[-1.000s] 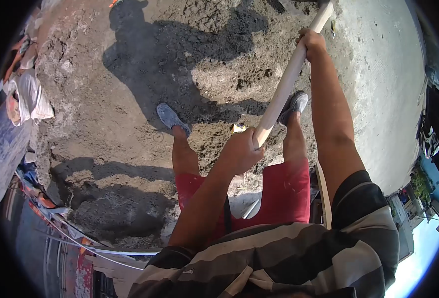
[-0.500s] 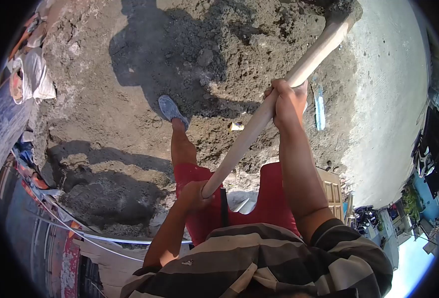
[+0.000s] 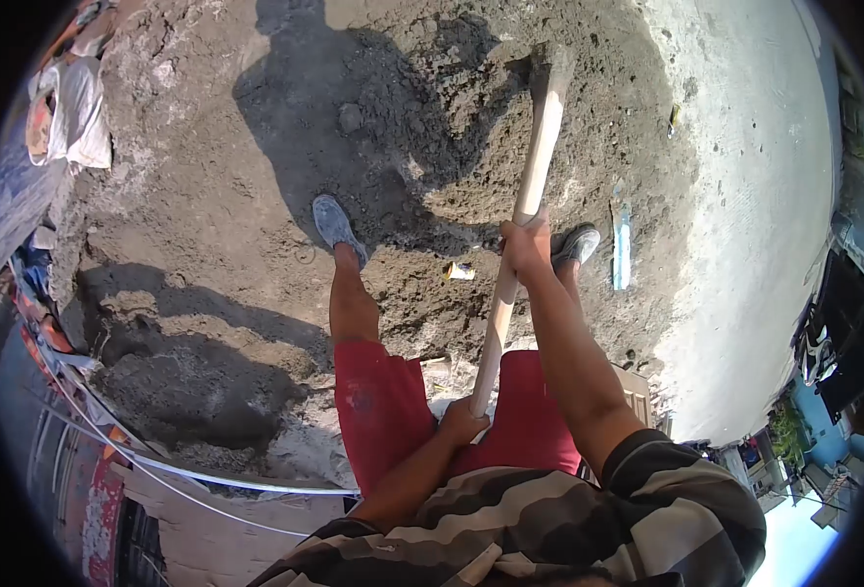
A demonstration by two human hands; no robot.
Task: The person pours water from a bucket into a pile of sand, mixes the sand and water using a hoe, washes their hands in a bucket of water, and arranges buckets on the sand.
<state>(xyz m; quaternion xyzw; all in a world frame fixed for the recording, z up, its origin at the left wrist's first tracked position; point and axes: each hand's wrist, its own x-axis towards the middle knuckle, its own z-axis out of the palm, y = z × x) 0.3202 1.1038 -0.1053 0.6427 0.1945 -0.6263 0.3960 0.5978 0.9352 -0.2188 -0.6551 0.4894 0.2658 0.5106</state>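
My right hand (image 3: 527, 247) is closed around the middle of a thick wooden handle, which belongs to what looks like a hoe (image 3: 542, 142). My left hand (image 3: 463, 421) grips the lower end of the same handle, close to my red shorts. At the far end, the mud-caked hoe head (image 3: 551, 67) rests at or just over the loose soil (image 3: 461, 88); its blade is mostly hidden. Both of my feet stand apart on the dirt, with the handle passing between them.
A small yellow-and-white wrapper or cup (image 3: 459, 271) lies between my feet. A light blue strip (image 3: 621, 249) lies right of my right shoe. Pale concrete (image 3: 745, 196) borders the soil at right. White sacks (image 3: 80, 112) sit far left, and a dug hollow (image 3: 197, 382) lies lower left.
The hoe has swung left and its head has come nearer, over the soil, with the handle now steeper. Both hands moved with it, the left toward the right. My right shoe now shows.
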